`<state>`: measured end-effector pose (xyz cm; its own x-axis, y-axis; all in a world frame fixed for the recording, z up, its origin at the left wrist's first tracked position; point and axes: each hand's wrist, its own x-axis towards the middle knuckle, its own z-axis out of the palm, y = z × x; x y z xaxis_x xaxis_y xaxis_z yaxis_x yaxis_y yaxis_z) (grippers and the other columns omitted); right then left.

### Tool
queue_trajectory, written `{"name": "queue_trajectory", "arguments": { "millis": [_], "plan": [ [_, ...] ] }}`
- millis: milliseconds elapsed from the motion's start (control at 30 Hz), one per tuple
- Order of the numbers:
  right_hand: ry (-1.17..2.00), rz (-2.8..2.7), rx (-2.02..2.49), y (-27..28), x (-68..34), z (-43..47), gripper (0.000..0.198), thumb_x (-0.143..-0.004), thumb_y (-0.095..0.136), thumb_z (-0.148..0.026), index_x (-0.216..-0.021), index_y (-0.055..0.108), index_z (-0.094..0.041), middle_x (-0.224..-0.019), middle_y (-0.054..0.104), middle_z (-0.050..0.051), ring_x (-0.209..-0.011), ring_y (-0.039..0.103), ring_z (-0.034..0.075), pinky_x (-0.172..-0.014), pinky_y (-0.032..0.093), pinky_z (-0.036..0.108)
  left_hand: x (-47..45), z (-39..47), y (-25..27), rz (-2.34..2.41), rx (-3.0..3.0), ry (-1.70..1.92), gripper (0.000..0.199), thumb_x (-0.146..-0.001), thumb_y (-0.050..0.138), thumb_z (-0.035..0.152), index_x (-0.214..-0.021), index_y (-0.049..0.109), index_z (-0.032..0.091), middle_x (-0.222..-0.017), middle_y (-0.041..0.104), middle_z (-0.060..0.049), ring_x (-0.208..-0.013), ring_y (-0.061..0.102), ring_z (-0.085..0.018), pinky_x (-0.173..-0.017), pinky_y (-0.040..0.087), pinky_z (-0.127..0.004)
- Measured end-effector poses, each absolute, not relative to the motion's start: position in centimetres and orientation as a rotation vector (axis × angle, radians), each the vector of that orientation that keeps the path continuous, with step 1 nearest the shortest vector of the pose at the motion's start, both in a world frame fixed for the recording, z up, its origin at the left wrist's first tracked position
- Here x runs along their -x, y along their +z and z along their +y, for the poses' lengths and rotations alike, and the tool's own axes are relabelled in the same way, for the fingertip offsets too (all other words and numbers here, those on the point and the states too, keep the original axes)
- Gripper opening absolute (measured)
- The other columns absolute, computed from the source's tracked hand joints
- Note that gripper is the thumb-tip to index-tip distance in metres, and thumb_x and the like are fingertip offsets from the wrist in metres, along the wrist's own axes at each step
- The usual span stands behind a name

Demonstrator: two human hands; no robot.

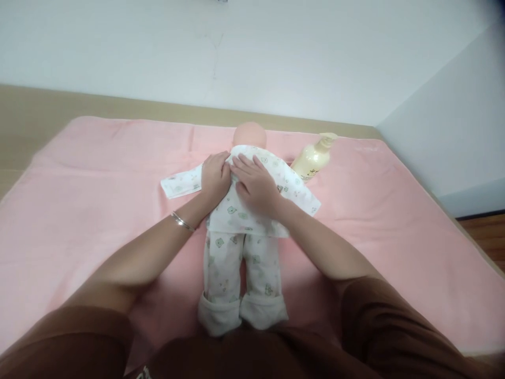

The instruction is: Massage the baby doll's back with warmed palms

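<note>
A baby doll (250, 136) lies on a pink blanket, its bald head away from me; no facial features show. It wears a white baby shirt (252, 223) printed with small green figures and matching trousers (224, 263) with turned-up cuffs. My left hand (215, 176) is closed over the shirt at the doll's left-side shoulder as I see it, fingers bent and thumb near the fingertips. Flat on the upper middle of the shirt rests my right hand (255, 184), its fingers stretched and slightly apart. The shirt's sleeves (182, 181) spread out to both sides.
A pale yellow pump bottle (313, 158) leans or lies on the pink blanket (371, 210), just right of the doll's shoulder. Behind the blanket runs a wooden edge (165, 111) against a white wall (276, 58). Wooden floor (483, 231) shows at the right.
</note>
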<state>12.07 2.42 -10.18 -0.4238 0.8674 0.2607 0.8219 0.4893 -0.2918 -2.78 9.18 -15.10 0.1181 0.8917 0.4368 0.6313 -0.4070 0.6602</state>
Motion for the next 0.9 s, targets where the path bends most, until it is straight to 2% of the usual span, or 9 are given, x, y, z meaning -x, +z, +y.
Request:
{"name": "queue_trajectory", "arguments": {
  "millis": [67,133,233,333,433,633,767,833,900],
  "plan": [
    [0.234,-2.359,1.425,-10.0,-13.3,4.1,0.054,-0.099,0.035,-0.027,-0.150,0.051,-0.018,-0.164,0.039,0.007,-0.159,0.027,0.024,-0.134,0.015,0.056,2.7,9.0,-14.5,1.499,-2.152,1.113,0.048,-0.092,0.033,0.024,-0.126,0.066,0.015,-0.135,0.068,-0.014,-0.129,0.060,-0.029,-0.120,0.040,-0.051],
    [0.262,-2.297,1.518,-9.9,-14.3,5.4,0.057,-0.100,0.037,-0.035,-0.153,0.046,-0.015,-0.168,0.031,0.009,-0.160,0.024,0.028,-0.132,0.017,0.058,2.5,8.5,-13.7,1.495,-2.199,1.061,0.047,-0.093,0.034,0.023,-0.127,0.065,0.015,-0.137,0.067,-0.014,-0.134,0.058,-0.030,-0.126,0.034,-0.052],
    [0.240,-2.095,1.743,-10.1,-14.4,5.6,0.065,-0.101,0.037,-0.041,-0.156,0.037,-0.007,-0.168,0.029,0.018,-0.158,0.026,0.033,-0.131,0.020,0.059,1.7,7.3,-12.7,1.451,-2.157,1.033,0.050,-0.093,0.037,0.022,-0.137,0.059,0.013,-0.147,0.060,-0.015,-0.144,0.050,-0.027,-0.133,0.025,-0.047],
    [0.147,-1.964,1.879,-10.3,-12.7,3.4,0.065,-0.102,0.033,-0.036,-0.155,0.035,0.001,-0.164,0.032,0.026,-0.157,0.028,0.038,-0.129,0.023,0.061,1.1,6.5,-12.4,1.370,-2.051,1.016,0.057,-0.092,0.043,0.026,-0.147,0.050,0.011,-0.160,0.046,-0.014,-0.154,0.038,-0.025,-0.134,0.024,-0.044],
    [0.066,-2.056,1.786,-10.3,-10.8,1.0,0.060,-0.102,0.030,-0.028,-0.155,0.038,-0.001,-0.166,0.029,0.024,-0.159,0.024,0.037,-0.130,0.022,0.058,1.3,7.1,-12.7,1.336,-1.973,1.030,0.057,-0.094,0.042,0.029,-0.148,0.050,0.013,-0.164,0.041,-0.012,-0.157,0.032,-0.024,-0.135,0.021,-0.046],
    [0.181,-2.146,1.631,-10.4,-12.2,3.6,0.055,-0.103,0.026,-0.028,-0.150,0.049,-0.009,-0.167,0.033,0.014,-0.160,0.023,0.028,-0.133,0.018,0.056,1.6,8.3,-12.7,1.465,-2.053,0.894,0.056,-0.097,0.037,0.030,-0.147,0.051,0.010,-0.160,0.046,-0.014,-0.155,0.036,-0.026,-0.134,0.025,-0.048],
    [0.228,-1.957,1.826,-10.7,-14.6,6.7,0.060,-0.102,0.027,-0.030,-0.155,0.039,-0.005,-0.167,0.030,0.017,-0.160,0.023,0.031,-0.132,0.019,0.056,0.4,5.4,-12.0,1.479,-2.312,0.846,0.059,-0.098,0.032,0.027,-0.149,0.047,0.003,-0.161,0.042,-0.019,-0.156,0.033,-0.031,-0.133,0.024,-0.051],
    [0.187,-1.955,1.882,-10.6,-14.7,6.5,0.061,-0.102,0.026,-0.030,-0.155,0.038,-0.002,-0.165,0.035,0.019,-0.158,0.028,0.032,-0.131,0.020,0.055,0.0,4.5,-11.9,1.475,-2.370,0.862,0.059,-0.098,0.031,0.024,-0.150,0.045,0.001,-0.162,0.041,-0.020,-0.157,0.032,-0.032,-0.132,0.026,-0.053],
    [0.083,-2.005,1.896,-10.3,-13.9,5.3,0.060,-0.103,0.025,-0.028,-0.153,0.040,0.001,-0.159,0.043,0.022,-0.152,0.038,0.034,-0.129,0.028,0.054,0.1,5.0,-12.1,1.471,-2.337,0.853,0.060,-0.097,0.031,0.024,-0.150,0.044,0.000,-0.162,0.040,-0.021,-0.157,0.031,-0.032,-0.132,0.026,-0.053]
  ]
}}
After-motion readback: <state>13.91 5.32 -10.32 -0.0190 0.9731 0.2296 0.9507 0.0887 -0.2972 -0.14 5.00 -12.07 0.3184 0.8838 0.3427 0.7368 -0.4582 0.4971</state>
